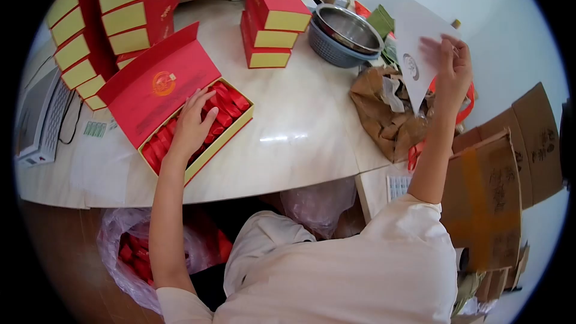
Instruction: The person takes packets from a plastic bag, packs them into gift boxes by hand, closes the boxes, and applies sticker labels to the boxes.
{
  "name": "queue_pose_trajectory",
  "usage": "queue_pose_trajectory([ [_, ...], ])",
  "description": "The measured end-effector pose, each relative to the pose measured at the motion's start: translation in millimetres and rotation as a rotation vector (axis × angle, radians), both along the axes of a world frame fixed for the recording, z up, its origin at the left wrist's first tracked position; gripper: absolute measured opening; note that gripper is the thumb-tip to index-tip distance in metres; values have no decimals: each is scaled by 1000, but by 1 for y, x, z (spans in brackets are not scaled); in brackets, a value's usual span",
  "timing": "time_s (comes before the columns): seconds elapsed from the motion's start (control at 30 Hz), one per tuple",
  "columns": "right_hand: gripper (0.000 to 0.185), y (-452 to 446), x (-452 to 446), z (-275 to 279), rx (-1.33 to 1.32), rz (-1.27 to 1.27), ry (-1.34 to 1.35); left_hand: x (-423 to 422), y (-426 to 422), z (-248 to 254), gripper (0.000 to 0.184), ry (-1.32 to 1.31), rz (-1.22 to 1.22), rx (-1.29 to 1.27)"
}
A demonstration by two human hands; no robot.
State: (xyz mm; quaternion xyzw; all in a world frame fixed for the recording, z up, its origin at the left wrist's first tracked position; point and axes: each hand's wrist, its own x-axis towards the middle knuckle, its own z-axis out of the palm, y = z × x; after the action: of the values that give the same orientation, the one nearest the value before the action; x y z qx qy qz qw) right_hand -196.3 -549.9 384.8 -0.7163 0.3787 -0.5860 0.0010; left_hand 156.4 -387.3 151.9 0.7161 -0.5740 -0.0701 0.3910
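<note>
On the table an open red gift box (pixel 231 123) with a yellow rim holds rows of shiny red packets (pixel 225 105). Its lid (pixel 162 78), printed with a gold emblem, is folded back. My left hand (pixel 193 123) lies on the packets with its fingers spread, gripping nothing. Up at the right, my right hand (pixel 454 63) pinches a white paper sheet (pixel 417 39) by its edge. A round dark emblem shows on the sheet, which hangs above a crumpled brown paper bag (pixel 375 99).
Closed red boxes stand stacked at the back left (pixel 123 9) and centre (pixel 273 21). A steel bowl (pixel 348 27) sits in a blue-grey basket (pixel 330 51). At the left is a grey machine (pixel 42 117). Cardboard boxes (pixel 486 198) are at right; a plastic bag (pixel 111 234) holds red packets below.
</note>
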Motion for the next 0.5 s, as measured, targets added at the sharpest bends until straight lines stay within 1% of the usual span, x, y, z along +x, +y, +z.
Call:
queue_pose_trajectory([
  [0.03, 20, 9, 21, 1, 43, 225, -115, -2, 7, 8, 40, 154, 3, -50],
  [0.07, 19, 15, 40, -2, 94, 458, -228, -5, 20, 16, 35, 192, 19, -120],
  [0.1, 24, 16, 55, -11, 102, 484, -178, -5, 33, 21, 35, 190, 61, -123],
  [0.13, 24, 25, 78, -25, 148, 571, -226, -5, 49, 23, 34, 204, 93, -188],
  [0.17, 23, 23, 101, -51, 76, 584, -205, -4, 64, 22, 32, 214, 130, -249],
  [0.2, 23, 35, 123, -73, -115, 357, 53, -2, 79, 19, 29, 220, 204, -343],
  [0.23, 22, 47, 143, -103, -132, 420, 193, 2, 93, 15, 29, 213, 256, -331],
  [0.27, 29, 59, 170, -126, -219, 608, 242, 5, 105, 9, 28, 292, 373, -420],
  [0.3, 42, 71, 197, -150, -286, 810, 300, 8, 118, 3, 27, 366, 486, -509],
  [0.37, 49, 101, 228, -196, -404, 928, 412, 13, 141, -11, 27, 308, 601, -499],
  [0.43, 50, 133, 234, -224, -306, 934, 600, 12, 154, -23, 29, 365, 615, -524],
  [0.47, 49, 142, 235, -234, -256, 950, 659, 11, 157, -29, 30, 407, 595, -521],
  [0.5, 49, 152, 235, -238, -253, 976, 661, 7, 158, -30, 30, 408, 596, -507],
])
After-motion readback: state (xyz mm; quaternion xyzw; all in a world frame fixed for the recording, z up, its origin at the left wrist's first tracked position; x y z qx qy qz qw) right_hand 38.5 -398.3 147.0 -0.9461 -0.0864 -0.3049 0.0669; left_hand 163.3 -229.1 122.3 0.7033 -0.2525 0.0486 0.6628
